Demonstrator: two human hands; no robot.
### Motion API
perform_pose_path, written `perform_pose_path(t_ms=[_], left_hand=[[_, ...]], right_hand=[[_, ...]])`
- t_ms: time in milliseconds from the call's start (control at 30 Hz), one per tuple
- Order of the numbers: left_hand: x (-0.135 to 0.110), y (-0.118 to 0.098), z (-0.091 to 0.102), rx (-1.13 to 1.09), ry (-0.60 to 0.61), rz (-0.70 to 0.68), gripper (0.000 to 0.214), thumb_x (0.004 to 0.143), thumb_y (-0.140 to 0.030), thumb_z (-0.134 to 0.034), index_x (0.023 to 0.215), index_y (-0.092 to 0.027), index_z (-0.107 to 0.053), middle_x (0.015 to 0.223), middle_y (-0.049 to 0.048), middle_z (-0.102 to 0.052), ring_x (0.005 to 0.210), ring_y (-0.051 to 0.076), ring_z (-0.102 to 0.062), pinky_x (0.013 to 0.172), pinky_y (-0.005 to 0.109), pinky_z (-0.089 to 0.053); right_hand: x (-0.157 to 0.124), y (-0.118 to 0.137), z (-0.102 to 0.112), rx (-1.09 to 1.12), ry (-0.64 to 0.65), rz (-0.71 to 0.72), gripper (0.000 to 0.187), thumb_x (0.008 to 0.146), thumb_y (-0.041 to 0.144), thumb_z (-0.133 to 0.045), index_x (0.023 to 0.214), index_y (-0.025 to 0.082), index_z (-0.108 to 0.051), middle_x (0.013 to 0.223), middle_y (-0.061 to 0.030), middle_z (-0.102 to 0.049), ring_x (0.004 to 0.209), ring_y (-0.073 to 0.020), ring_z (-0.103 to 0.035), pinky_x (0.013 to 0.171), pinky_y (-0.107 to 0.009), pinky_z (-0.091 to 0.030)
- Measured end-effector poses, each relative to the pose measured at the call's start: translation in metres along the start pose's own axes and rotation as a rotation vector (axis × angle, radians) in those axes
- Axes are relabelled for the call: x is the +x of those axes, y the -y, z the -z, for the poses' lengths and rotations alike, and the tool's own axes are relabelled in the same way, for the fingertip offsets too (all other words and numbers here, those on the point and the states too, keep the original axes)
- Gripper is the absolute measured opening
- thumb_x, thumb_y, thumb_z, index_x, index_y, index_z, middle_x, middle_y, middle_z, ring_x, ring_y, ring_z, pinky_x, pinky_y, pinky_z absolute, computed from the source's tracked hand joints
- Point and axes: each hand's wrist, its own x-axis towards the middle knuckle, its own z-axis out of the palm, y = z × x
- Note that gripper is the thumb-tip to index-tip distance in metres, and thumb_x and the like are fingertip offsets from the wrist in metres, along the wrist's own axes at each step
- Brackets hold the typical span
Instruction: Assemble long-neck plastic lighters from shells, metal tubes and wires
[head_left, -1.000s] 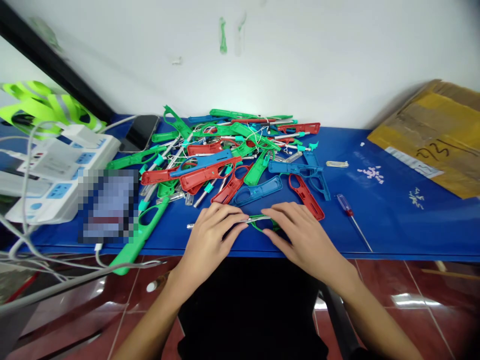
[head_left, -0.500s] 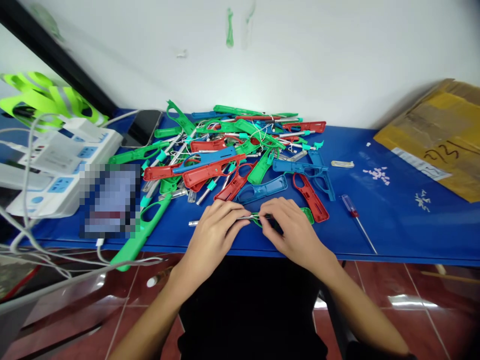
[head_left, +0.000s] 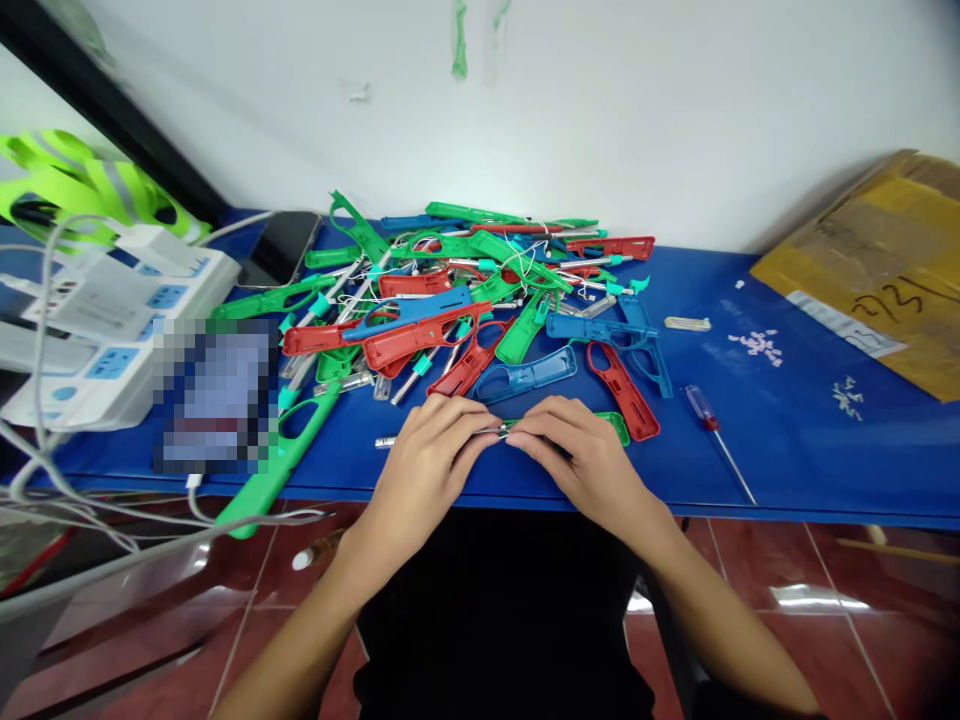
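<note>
My left hand (head_left: 431, 465) is closed around a thin silver lighter tube (head_left: 385, 441), whose far end pokes out on the left. My right hand (head_left: 585, 455) is closed in a pinch at the tube's other end, its fingertips touching or almost touching those of the left. What the right fingers grip is too small and covered to make out. Part of a green lighter shell (head_left: 618, 428) shows beyond the right hand. Just past both hands lie a blue shell half (head_left: 529, 375) and a red shell half (head_left: 626, 395).
A heap of lighter parts spreads behind the hands, with a blue shell (head_left: 412, 315) on top. Rightward are a screwdriver (head_left: 712, 430), small pale pieces (head_left: 757, 346) and a cardboard box (head_left: 862, 270). A power strip (head_left: 120, 350), cables and phones (head_left: 281, 248) occupy the left.
My right fingertips have shifted left to meet the left fingertips, and the pinch has tightened. My left hand keeps its hold on the tube. The view has shifted slightly.
</note>
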Motion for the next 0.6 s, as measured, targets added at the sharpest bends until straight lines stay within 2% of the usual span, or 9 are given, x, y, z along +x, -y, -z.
perform_pose_path(t_ms=[167,333,467,600], left_hand=[[-0.0001,0.0003,-0.0011,0.004,-0.019,-0.013,0.016,0.112,-0.029,-0.062,0.12,-0.023,-0.074,0.116,0.0058,-0.079,0.107,0.024,-0.07,0.096,0.042,-0.055],[0.0002,0.0007,-0.0017,-0.008,-0.018,-0.002,0.015,0.112,-0.029,-0.063,0.119,-0.024,-0.075,0.116,0.0059,-0.08,0.107,0.024,-0.07,0.096,0.044,-0.057],[0.0009,0.0007,-0.001,-0.012,-0.011,-0.006,0.015,0.112,-0.03,-0.063,0.119,-0.024,-0.075,0.116,0.0058,-0.08,0.107,0.024,-0.07,0.097,0.044,-0.057],[0.0004,0.0015,-0.0009,-0.019,-0.007,0.003,0.015,0.111,-0.029,-0.064,0.119,-0.024,-0.076,0.116,0.0059,-0.08,0.108,0.024,-0.07,0.097,0.043,-0.056]], right_hand=[[0.0016,0.0004,-0.0014,-0.021,0.015,0.0,0.02,0.113,0.03,-0.063,0.098,0.021,-0.073,0.095,-0.0031,-0.075,0.086,-0.0173,-0.065,0.083,-0.035,-0.046],[0.002,0.0001,-0.0026,0.044,-0.017,-0.058,0.022,0.108,0.021,-0.064,0.086,0.021,-0.064,0.101,-0.0044,-0.066,0.088,-0.0161,-0.064,0.081,-0.032,-0.049],[0.0032,0.0001,-0.0005,0.075,0.027,-0.068,0.022,0.104,0.015,-0.065,0.084,0.021,-0.059,0.104,-0.005,-0.063,0.093,-0.0168,-0.065,0.085,-0.033,-0.052],[0.0046,-0.0003,0.0022,0.109,0.032,-0.07,0.013,0.103,0.016,-0.066,0.093,0.022,-0.063,0.109,-0.0055,-0.065,0.097,-0.0177,-0.067,0.09,-0.033,-0.055]])
